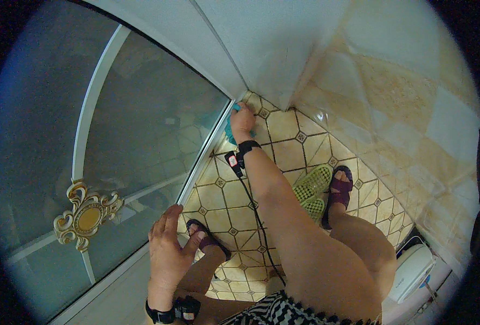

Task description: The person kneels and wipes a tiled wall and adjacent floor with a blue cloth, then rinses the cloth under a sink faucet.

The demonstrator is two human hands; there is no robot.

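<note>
My right hand (243, 122) reaches far down to the corner by the door frame and is closed on a teal cloth (229, 132), which touches the floor tiles beside the frame's lower end. Most of the cloth is hidden under the hand. My left hand (168, 239) is nearer to me, with nothing in it; its fingers lie at the edge of the glass door (150, 122), thumb spread away. Each wrist has a black strap with a small device. The door carries a white and gold ornament (88, 218).
Green perforated slippers (314, 183) stand on the tiled floor (282, 152) between my feet. A black cable (257, 213) hangs from the right wrist device. A tiled wall (386, 101) rises on the right, with a white appliance (411, 272) at the lower right.
</note>
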